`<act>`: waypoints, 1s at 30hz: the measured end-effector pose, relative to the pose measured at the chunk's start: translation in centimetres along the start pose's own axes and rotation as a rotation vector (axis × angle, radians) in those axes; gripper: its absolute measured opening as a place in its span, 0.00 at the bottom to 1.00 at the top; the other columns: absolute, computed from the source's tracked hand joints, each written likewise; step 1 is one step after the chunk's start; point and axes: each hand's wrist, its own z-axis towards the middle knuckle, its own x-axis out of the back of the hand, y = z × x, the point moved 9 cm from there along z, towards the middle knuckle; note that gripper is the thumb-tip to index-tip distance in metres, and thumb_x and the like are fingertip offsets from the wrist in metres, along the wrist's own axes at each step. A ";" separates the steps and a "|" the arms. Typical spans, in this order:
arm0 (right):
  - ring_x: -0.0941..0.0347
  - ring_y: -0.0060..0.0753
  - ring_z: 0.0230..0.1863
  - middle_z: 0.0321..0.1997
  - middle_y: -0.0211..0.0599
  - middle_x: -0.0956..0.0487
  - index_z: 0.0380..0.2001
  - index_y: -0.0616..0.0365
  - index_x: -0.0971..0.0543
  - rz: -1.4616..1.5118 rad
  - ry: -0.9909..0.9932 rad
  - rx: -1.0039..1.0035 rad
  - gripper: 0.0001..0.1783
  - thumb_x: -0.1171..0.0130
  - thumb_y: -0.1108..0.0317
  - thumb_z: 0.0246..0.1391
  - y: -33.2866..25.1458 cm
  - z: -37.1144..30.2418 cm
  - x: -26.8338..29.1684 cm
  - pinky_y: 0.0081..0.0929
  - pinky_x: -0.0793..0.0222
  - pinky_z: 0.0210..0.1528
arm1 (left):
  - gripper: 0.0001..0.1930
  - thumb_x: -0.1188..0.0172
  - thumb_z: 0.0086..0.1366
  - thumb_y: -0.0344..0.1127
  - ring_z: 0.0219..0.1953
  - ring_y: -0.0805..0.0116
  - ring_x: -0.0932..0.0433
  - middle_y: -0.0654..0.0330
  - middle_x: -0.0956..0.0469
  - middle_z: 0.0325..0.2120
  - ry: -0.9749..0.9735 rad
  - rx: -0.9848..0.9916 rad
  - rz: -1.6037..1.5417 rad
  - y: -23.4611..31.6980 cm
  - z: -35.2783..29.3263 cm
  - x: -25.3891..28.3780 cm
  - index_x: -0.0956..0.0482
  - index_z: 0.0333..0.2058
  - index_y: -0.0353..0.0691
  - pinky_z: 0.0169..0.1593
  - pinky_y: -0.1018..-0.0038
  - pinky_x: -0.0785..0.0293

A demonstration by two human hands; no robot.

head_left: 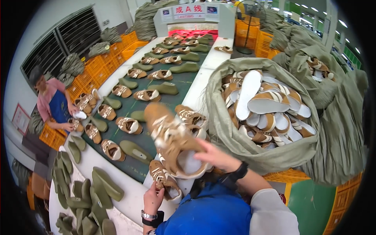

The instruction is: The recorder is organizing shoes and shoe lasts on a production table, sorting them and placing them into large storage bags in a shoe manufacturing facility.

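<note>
My right hand [217, 156] grips a brown shoe upper [166, 131] with white stripes and laces by its heel opening. It is held up over the belt's near right edge and its toe is smeared by motion. Lower down, my left hand [152, 199] has its fingers closed on the side of a second brown shoe [165, 179], which rests on the white ledge. Behind the raised upper stand more brown shoes [190, 116], partly hidden by it. Just left, on the green belt, lie a brown shoe [112, 149] and an olive shoe last [135, 151].
Brown shoes and olive lasts line the conveyor belt [137, 171] toward a white machine [194, 17]. A large sack [250, 156] of shoes stands at right. Loose lasts [98, 188] lie at lower left. A co-worker [55, 98] handles shoes across the belt, near orange crates [102, 64].
</note>
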 end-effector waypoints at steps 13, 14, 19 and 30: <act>0.27 0.54 0.41 0.39 0.55 0.23 0.52 0.53 0.31 -0.784 -0.345 -0.280 0.28 0.51 0.47 0.55 11.3 0.9 -6.3 0.41 0.32 0.45 | 0.16 0.44 0.56 0.39 0.20 0.56 0.22 0.50 0.24 0.15 -0.005 0.258 -0.047 -10.0 -1.9 -6.8 0.28 0.42 0.37 0.26 0.65 0.27; 0.27 0.55 0.39 0.36 0.54 0.23 0.50 0.54 0.30 -0.865 -0.350 -0.228 0.26 0.50 0.48 0.54 9.6 1.0 -6.0 0.43 0.32 0.43 | 0.16 0.44 0.56 0.38 0.23 0.47 0.23 0.45 0.24 0.17 -0.054 0.315 -0.084 -9.3 -2.3 -6.4 0.28 0.41 0.36 0.27 0.58 0.29; 0.24 0.48 0.30 0.28 0.43 0.21 0.41 0.51 0.24 -1.061 0.113 -0.042 0.17 0.45 0.56 0.49 -3.3 -0.2 3.3 0.40 0.29 0.33 | 0.25 0.44 0.54 0.36 0.19 0.52 0.23 0.50 0.24 0.14 -0.173 0.278 -0.189 -8.7 -3.6 -7.0 0.36 0.48 0.28 0.26 0.65 0.28; 0.35 0.48 0.47 0.38 0.30 0.25 0.31 0.51 0.25 -1.743 0.931 0.090 0.17 0.38 0.75 0.31 -11.7 -5.3 26.4 0.45 0.43 0.54 | 0.22 0.47 0.59 0.40 0.39 0.43 0.25 0.40 0.24 0.34 -0.400 0.267 -0.023 -6.9 -2.0 -6.4 0.31 0.50 0.37 0.43 0.60 0.29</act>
